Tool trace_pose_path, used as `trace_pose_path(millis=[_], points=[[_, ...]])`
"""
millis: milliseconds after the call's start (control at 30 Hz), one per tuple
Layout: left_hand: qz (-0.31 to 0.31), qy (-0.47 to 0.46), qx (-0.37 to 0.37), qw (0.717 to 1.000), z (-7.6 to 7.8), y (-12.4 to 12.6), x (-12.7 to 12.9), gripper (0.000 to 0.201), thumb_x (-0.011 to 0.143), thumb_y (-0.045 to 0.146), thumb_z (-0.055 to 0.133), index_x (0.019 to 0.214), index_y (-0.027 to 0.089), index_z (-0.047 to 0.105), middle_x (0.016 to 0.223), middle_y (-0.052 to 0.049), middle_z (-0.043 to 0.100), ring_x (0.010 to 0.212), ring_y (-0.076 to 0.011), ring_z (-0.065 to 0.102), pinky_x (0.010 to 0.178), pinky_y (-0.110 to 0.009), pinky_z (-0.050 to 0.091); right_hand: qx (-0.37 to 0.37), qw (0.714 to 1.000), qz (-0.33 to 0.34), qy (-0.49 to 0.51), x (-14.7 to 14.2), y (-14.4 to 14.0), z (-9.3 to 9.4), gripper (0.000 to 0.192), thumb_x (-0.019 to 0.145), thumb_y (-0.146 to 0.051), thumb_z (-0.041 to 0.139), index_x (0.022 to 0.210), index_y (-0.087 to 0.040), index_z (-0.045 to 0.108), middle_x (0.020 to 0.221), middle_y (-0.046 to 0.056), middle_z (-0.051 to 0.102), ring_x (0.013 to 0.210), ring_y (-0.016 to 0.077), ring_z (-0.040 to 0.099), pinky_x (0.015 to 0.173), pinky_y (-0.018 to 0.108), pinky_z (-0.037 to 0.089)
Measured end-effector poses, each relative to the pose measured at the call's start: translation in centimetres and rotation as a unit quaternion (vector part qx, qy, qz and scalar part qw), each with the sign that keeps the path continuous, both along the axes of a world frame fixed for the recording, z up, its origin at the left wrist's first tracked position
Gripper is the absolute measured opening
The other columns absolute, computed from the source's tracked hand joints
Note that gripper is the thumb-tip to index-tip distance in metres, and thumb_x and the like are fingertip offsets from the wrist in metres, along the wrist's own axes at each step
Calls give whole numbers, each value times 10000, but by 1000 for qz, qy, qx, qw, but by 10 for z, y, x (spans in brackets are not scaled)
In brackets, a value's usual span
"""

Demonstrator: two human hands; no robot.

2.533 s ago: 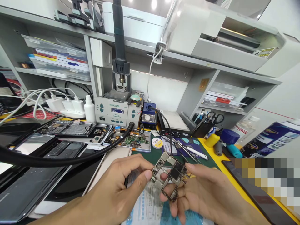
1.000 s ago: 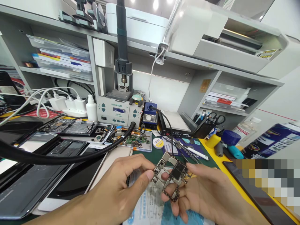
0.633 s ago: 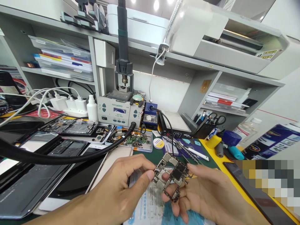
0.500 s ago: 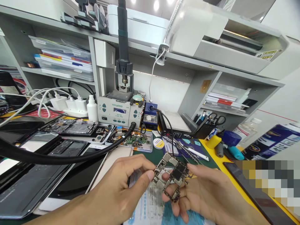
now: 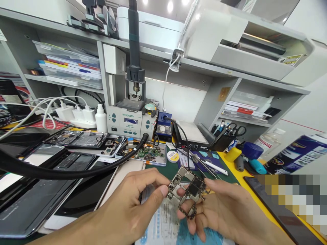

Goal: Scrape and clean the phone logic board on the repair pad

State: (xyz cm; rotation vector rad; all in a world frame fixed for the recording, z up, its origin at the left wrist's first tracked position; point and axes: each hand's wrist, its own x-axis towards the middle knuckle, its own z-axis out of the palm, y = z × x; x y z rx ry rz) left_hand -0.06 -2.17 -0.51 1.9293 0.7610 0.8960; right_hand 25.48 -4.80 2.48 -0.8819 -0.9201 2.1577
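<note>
phone board held up between two hands over a crowded repair bench

the bench point(image 5: 231, 163) carries most of its load along the far edge and left side, which leaves the near middle open for handwork. opened phones point(image 5: 84, 140) lie flat in a row on the left, backs off, so their insides show. the hot-air station point(image 5: 129, 121) stands at the far edge under the shelf, its black hose point(image 5: 76, 172) sweeping across the phones toward the left edge. just in front of it a shallow parts tray point(image 5: 143, 153) holds loose small boards and metal bits, kept together rather than scattered. a black holder point(image 5: 224, 136) toward the far right keeps scissors and other tools upright.

the left hand point(image 5: 127, 211) pinches the left edge of the circuit board point(image 5: 187, 190) between thumb and forefinger. the right hand point(image 5: 224, 211) cradles it from beneath and the right, fingers curled under. the board is lifted clear above a printed sheet point(image 5: 163, 224) at the near edge, tilted toward the camera, apparently for a close look.
</note>
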Motion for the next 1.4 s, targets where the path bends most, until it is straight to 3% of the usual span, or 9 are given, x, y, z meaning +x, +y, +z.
trace_pose_path(millis=[200, 300, 367, 533, 633, 733, 833, 1133, 1400], points=[[22, -11, 18, 1000, 3, 1, -1, 266, 1098, 396, 503, 1081, 283, 744, 999, 28, 754, 916, -141, 683, 837, -256, 503, 93, 995, -24, -33, 3, 2, 5, 467, 893, -484, 799, 1169, -110, 842, 1040, 170, 827, 831, 216, 769, 671, 255, 571], [67, -27, 37, 997, 4, 5, 1, 242, 1092, 370, 517, 1118, 278, 739, 1051, 20, 751, 1000, -149, 687, 899, -266, 491, 169, 975, -57, -134, 13, -4, 3, 455, 850, -482, 867, 1217, -215, 827, 1121, 122, 811, 937, 246, 745, 740, 309, 572], [98, -39, 51, 993, 3, 8, 2, 216, 1085, 361, 534, 1115, 273, 729, 1060, 20, 734, 1014, -144, 672, 912, -264, 481, 247, 933, -69, -252, 21, -11, -1, 512, 875, -498, 850, 1336, -294, 762, 1243, 106, 775, 1065, 297, 718, 849, 395, 592], [144, -47, 79, 985, -2, 18, 0, 177, 1090, 338, 551, 1120, 242, 697, 1067, 9, 705, 1013, -139, 657, 909, -278, 496, 473, 749, 13, -464, 29, -18, -5, 755, 935, -444, 783, 1614, -366, 462, 1621, 113, 539, 1472, 422, 495, 1215, 632, 392], [157, -40, 97, 982, -3, 20, -2, 214, 1089, 367, 566, 1129, 192, 682, 1037, -18, 697, 974, -171, 668, 886, -346, 543, 517, 699, 73, -489, 22, -16, 0, 775, 959, -471, 728, 1640, -266, 422, 1671, 171, 473, 1534, 432, 423, 1245, 661, 352], [160, -29, 127, 979, -2, 19, -2, 254, 1072, 404, 603, 1125, 168, 680, 1039, -36, 697, 969, -194, 684, 882, -399, 579, 536, 680, 93, -491, 17, -14, 5, 761, 977, -493, 679, 1624, -159, 457, 1623, 235, 514, 1511, 444, 446, 1227, 657, 387], [156, -14, 165, 974, 0, 18, -2, 243, 1064, 397, 623, 1114, 168, 683, 1052, -39, 703, 968, -192, 693, 881, -399, 594, 535, 673, 105, -499, 16, -15, 6, 790, 990, -518, 643, 1634, -104, 448, 1633, 267, 499, 1556, 501, 354, 1222, 713, 351], [129, 31, 311, 941, 0, 19, -7, 209, 1053, 362, 650, 1127, 169, 684, 1073, -42, 708, 930, -174, 698, 826, -362, 615, 505, 667, 129, -532, 15, -16, 11, 837, 942, -474, 661, 1655, -115, 410, 1700, 228, 430, 1609, 523, 229, 1232, 734, 321], [113, 95, 343, 928, 12, 16, -18, 212, 1054, 361, 645, 1156, 178, 685, 1120, -54, 705, 965, -183, 693, 839, -369, 613, 509, 678, 124, -515, 11, -17, 17, 871, 897, -440, 684, 1645, -83, 414, 1652, 267, 468, 1561, 527, 325, 1229, 752, 294]])
